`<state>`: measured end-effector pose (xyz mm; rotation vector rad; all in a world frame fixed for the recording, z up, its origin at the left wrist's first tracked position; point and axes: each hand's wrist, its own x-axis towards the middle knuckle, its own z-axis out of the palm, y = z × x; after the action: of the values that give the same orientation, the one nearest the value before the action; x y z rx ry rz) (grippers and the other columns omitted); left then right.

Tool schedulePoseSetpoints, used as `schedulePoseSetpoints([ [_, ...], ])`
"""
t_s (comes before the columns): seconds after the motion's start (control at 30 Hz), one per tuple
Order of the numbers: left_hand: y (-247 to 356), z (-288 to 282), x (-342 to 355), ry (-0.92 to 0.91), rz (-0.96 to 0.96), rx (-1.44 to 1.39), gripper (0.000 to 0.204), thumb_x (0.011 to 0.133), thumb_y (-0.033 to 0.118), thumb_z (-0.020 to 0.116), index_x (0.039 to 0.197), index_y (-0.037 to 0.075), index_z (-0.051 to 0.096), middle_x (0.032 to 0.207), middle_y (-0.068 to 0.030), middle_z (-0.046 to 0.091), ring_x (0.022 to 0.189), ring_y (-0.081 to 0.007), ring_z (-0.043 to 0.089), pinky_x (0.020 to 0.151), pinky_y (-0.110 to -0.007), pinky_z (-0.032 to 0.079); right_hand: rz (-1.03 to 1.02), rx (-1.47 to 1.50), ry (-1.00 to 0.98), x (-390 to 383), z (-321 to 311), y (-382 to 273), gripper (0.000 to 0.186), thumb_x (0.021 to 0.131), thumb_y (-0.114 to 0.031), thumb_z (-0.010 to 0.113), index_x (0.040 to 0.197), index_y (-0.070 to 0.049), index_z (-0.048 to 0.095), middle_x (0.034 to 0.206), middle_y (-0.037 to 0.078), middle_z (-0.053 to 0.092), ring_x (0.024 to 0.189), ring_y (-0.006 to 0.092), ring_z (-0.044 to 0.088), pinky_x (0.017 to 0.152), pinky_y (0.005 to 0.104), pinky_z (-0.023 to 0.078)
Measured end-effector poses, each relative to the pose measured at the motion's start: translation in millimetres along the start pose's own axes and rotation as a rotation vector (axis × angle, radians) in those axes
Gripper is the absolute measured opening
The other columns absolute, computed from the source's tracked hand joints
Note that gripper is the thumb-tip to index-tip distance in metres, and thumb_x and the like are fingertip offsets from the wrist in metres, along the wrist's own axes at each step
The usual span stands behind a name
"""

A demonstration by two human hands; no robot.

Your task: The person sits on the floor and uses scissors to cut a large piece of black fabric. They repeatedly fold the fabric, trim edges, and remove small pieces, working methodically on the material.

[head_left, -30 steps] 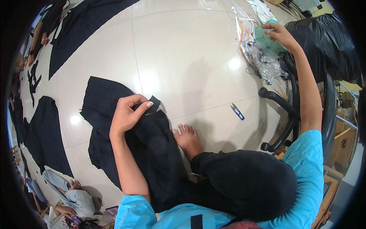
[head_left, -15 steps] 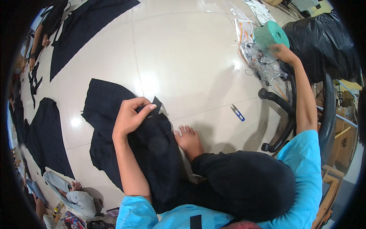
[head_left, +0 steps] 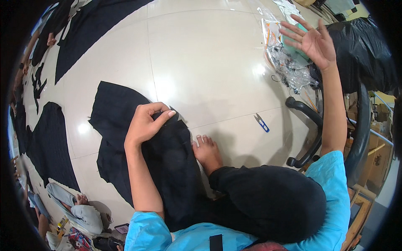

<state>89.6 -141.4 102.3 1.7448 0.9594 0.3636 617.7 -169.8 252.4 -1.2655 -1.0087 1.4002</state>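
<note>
black cloth: lay over the pale tiled floor beneath the left forearm, just left of a bare foot. left hand: pinched black fabric at the cloth's upper edge between thumb and bent fingers. right hand: raised at upper right, palm showing, fingers spread wide. green object: mostly hidden behind that hand; whether touching, could not tell. clear plastic: heaped just below, near a black plastic bag. blue-handled snips: rested on the floor, well apart from both hands. second black cloth: lay flat at far left.
</note>
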Motion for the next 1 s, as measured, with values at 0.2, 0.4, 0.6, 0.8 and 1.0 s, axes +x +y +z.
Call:
schedulePoseSetpoints([
  [0.2, -9.2, 7.3, 4.7, 0.024, 0.075, -0.046, 0.025, 0.099, 0.021, 0.074, 0.093, -0.003, 0.073, 0.078, -0.0052, 0.07, 0.077, -0.0101, 0.06, 0.072, -0.03, 0.05, -0.053, 0.399, -0.249, 13.1, 82.6, 30.0, 0.079, 0.113, -0.056, 0.04, 0.161, 0.007, 0.035, 0.145, 0.034, 0.059, 0.127, 0.0395, 0.067, 0.11, 0.0479, 0.054],
  [0.4, -3.2, 4.1, 1.0, 0.038, 0.032, -0.1, 0.03, 0.104, 0.026, 0.07, 0.092, -0.002, 0.069, 0.076, 0.0008, 0.059, 0.074, -0.0079, 0.05, 0.067, -0.03, 0.044, 0.088, -0.639, -0.532, -11.2, 214.5, 170.1, 0.062, 0.089, -0.04, 0.086, 0.131, 0.002, 0.07, 0.13, 0.019, 0.073, 0.126, 0.0312, 0.068, 0.109, 0.0435, 0.052],
  [0.6, -20.8, 9.4, 7.1, 0.036, 0.051, -0.27, 0.035, 0.106, 0.032, 0.069, 0.091, 0.001, 0.071, 0.07, 0.0046, 0.055, 0.067, -0.0057, 0.044, 0.06, -0.027, 0.038, 0.094, -0.345, -0.318, -26.6, 293.2, 250.1, 0.057, 0.09, -0.038, 0.087, 0.122, 0.005, 0.069, 0.12, 0.016, 0.073, 0.123, 0.028, 0.066, 0.109, 0.0424, 0.049],
  [0.8, -33.7, 9.2, 11.7, 0.049, 0.068, -0.322, 0.034, 0.107, 0.031, 0.068, 0.091, 0.001, 0.07, 0.07, 0.0066, 0.053, 0.067, -0.0048, 0.041, 0.059, -0.026, 0.036, 0.011, -0.173, -0.294, -29.5, 299.8, 246.6, 0.018, 0.101, -0.017, 0.076, 0.105, -0.004, 0.065, 0.095, -0.003, 0.062, 0.093, 0.0085, 0.058, 0.092, 0.0303, 0.049],
  [1.0, -30.3, 8.1, 12.7, 0.023, 0.046, -0.334, 0.033, 0.105, 0.031, 0.07, 0.092, 0.001, 0.071, 0.071, 0.0067, 0.054, 0.066, -0.005, 0.042, 0.059, -0.025, 0.035, 0.265, 0.098, -0.244, -37.4, 301.0, 239.3, 0.012, 0.106, -0.014, 0.068, 0.108, -0.004, 0.062, 0.098, -0.003, 0.065, 0.094, 0.0053, 0.059, 0.09, 0.0253, 0.048],
])
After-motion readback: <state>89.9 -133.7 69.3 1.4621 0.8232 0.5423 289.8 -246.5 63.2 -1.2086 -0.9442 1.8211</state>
